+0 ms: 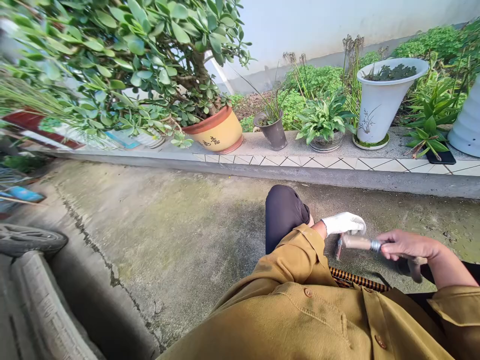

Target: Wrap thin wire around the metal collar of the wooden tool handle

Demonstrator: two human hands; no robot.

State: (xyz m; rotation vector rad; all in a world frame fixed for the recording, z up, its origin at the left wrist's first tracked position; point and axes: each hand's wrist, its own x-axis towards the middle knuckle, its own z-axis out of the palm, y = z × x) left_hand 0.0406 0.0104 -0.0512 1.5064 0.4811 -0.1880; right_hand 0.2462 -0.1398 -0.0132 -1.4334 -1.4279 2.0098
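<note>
My left hand [344, 223], in a white glove, is over the ground in front of me with its fingers curled down at the tips. What lies in those fingers, if anything, is hidden. Just below it is a wooden-handled tool [356, 242] with a narrow reddish-brown head set crosswise, rather like a hammer; it is slightly blurred. A silvery band goes round the handle. My bare right hand [407, 245] is closed round the handle past that band, and what seems to be its butt sticks out behind the fingers.
A tiled ledge [285, 161] runs across in front, bearing a yellow pot [221, 131], a small dark pot [273, 132], a leafy plant [328, 117] and a tall white planter [380, 110]. My bent knee [284, 210] is beside the left hand. A wheel [30, 239] stands at far left.
</note>
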